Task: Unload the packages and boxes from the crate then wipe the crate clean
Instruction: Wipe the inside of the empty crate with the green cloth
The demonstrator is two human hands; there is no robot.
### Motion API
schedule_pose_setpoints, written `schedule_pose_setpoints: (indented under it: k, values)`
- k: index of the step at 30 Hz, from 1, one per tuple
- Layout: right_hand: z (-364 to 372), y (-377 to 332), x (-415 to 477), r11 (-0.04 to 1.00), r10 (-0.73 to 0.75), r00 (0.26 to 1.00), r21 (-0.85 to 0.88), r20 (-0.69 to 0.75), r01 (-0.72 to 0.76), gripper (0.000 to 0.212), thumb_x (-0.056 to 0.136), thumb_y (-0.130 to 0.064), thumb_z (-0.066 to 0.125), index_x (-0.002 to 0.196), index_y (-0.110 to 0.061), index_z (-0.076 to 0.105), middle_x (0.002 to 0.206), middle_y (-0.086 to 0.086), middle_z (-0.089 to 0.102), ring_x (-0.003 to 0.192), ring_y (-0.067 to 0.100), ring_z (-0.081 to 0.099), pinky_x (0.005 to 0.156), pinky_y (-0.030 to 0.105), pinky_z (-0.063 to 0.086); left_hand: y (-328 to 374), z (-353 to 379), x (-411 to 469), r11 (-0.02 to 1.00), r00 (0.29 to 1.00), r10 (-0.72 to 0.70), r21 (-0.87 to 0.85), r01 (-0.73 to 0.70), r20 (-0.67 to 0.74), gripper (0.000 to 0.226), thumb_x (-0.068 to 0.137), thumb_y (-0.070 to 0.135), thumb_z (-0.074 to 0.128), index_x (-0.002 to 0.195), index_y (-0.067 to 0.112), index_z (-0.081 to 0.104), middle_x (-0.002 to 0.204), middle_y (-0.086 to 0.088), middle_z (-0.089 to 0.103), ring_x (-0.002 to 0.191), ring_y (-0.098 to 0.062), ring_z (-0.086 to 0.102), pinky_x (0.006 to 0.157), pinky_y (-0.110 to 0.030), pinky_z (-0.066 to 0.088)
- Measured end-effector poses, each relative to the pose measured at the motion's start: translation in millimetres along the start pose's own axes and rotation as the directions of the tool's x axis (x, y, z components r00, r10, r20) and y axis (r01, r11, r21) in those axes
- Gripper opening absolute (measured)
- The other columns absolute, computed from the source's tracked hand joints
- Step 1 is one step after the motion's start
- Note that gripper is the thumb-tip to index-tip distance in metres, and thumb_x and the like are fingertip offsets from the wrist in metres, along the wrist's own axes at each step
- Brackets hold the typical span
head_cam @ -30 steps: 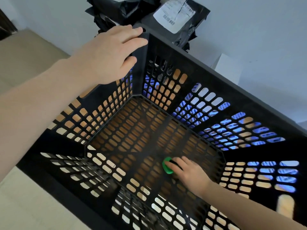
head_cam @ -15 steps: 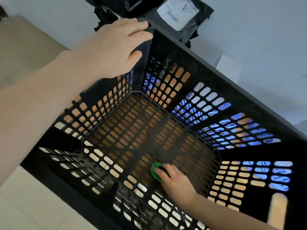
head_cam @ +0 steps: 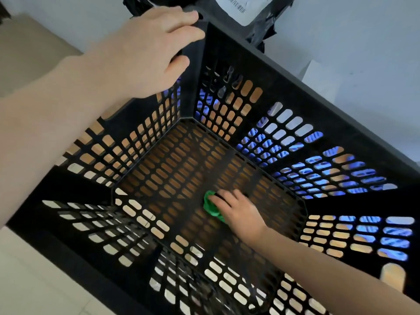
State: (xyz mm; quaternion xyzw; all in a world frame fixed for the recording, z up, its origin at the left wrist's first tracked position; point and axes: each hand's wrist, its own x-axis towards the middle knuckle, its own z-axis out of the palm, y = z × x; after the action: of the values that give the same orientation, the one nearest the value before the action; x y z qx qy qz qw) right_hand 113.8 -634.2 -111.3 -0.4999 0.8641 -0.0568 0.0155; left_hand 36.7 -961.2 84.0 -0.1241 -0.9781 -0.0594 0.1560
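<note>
Wiping is going on, judging by the unloaded crate (head_cam: 272, 83): the right hand (head_cam: 241, 214) is holding a green cloth (head_cam: 210, 206) against the crate floor, fingers curled over it, while the left hand (head_cam: 145, 53) is gripping the far corner rim. The next move is likely calling for sweeping the remaining floor and the slotted walls (holes may snag). Counting: one crate, one cloth, at least one black package (head_cam: 270, 23) behind it, one white box (head_cam: 318, 73) nearby.
</note>
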Motion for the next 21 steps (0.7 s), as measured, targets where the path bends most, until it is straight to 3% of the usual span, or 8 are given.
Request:
schedule_pose_setpoints:
  k: [4, 7, 9, 11, 13, 16, 19, 21]
  values:
    - [8, -52, -73, 0.904, -0.424, 0.889, 0.152, 0.175, 0.401, 0.041, 0.093, -0.019, 0.053, 0.132, -0.027, 0.044, 0.129, -0.006, 0.050, 0.093, 0.019, 0.052, 0.080, 0.028, 0.050, 0, -2, -1, 1.000, 1.000, 0.013, 0.010, -0.013, -0.012, 0.048, 0.100, 0.018, 0.043, 0.147, 0.008, 0.038, 0.155, -0.014, 0.033, 0.144, -0.032, 0.027, 0.117, -0.047, 0.026]
    - [4, -46, -76, 0.868, -0.496, 0.849, 0.119, 0.183, 0.481, 0.028, 0.100, -0.021, 0.045, 0.127, -0.030, 0.050, 0.125, -0.009, 0.052, 0.088, 0.017, 0.046, 0.074, 0.025, 0.047, -1, -2, -1, 1.000, 1.000, 0.018, 0.005, -0.018, -0.012, 0.049, 0.100, 0.018, 0.043, 0.147, 0.007, 0.038, 0.155, -0.014, 0.034, 0.145, -0.032, 0.027, 0.117, -0.044, 0.023]
    - [0, -23, -63, 0.852, -0.520, 0.836, 0.038, 0.177, 0.522, 0.036, 0.092, -0.018, 0.057, 0.127, -0.027, 0.049, 0.125, -0.005, 0.053, 0.089, 0.018, 0.051, 0.074, 0.027, 0.049, -1, -3, -1, 1.000, 1.000, 0.012, 0.000, -0.012, -0.016, 0.049, 0.100, 0.017, 0.044, 0.147, 0.007, 0.038, 0.155, -0.015, 0.034, 0.145, -0.032, 0.027, 0.117, -0.040, 0.020]
    - [-1, 15, -48, 0.933, -0.342, 0.934, -0.078, 0.104, 0.351, 0.046, 0.080, -0.014, 0.067, 0.122, -0.023, 0.050, 0.121, 0.001, 0.056, 0.087, 0.022, 0.055, 0.072, 0.031, 0.054, 1, -4, -1, 1.000, 1.000, 0.010, -0.005, -0.010, -0.019, 0.049, 0.100, 0.017, 0.044, 0.147, 0.008, 0.038, 0.155, -0.014, 0.033, 0.145, -0.031, 0.026, 0.117, -0.038, 0.018]
    - [-9, 60, -29, 0.986, 0.010, 0.999, -0.167, -0.037, -0.016, 0.045, 0.075, -0.006, 0.068, 0.116, -0.018, 0.056, 0.113, 0.006, 0.060, 0.082, 0.028, 0.058, 0.066, 0.035, 0.056, 2, -4, -1, 1.000, 1.000, 0.004, -0.006, -0.004, -0.018, 0.049, 0.100, 0.017, 0.044, 0.148, 0.009, 0.037, 0.156, -0.013, 0.032, 0.146, -0.030, 0.025, 0.117, -0.037, 0.016]
    - [-16, 99, -15, 0.921, 0.305, 0.947, -0.225, -0.097, -0.319, 0.048, 0.068, 0.000, 0.075, 0.113, -0.011, 0.062, 0.107, 0.011, 0.062, 0.077, 0.031, 0.059, 0.051, 0.037, 0.054, 0, -4, 0, 1.000, 1.000, 0.006, -0.002, -0.006, 0.017, 0.049, 0.100, 0.019, 0.042, 0.148, 0.011, 0.036, 0.157, -0.012, 0.030, 0.146, -0.029, 0.024, 0.119, -0.039, 0.017]
    - [-3, 68, -12, 0.820, 0.551, 0.819, -0.080, -0.159, -0.567, 0.052, 0.063, -0.003, 0.079, 0.113, -0.008, 0.065, 0.099, 0.012, 0.063, 0.075, 0.031, 0.061, 0.050, 0.036, 0.053, 1, -5, 0, 0.999, 0.999, -0.017, -0.036, 0.019, 0.043, 0.050, 0.099, 0.019, 0.041, 0.148, 0.011, 0.036, 0.157, -0.011, 0.030, 0.147, -0.028, 0.023, 0.119, -0.038, 0.015]
    - [12, 28, -12, 0.829, 0.556, 0.816, 0.038, -0.156, -0.558, 0.053, 0.061, -0.006, 0.083, 0.112, -0.008, 0.066, 0.097, 0.010, 0.063, 0.074, 0.028, 0.061, 0.053, 0.034, 0.054, 4, -7, 0, 0.997, 0.998, -0.037, -0.065, 0.040, 0.049, 0.050, 0.099, 0.017, 0.043, 0.148, 0.010, 0.037, 0.157, -0.010, 0.030, 0.147, -0.027, 0.022, 0.117, -0.036, 0.014]
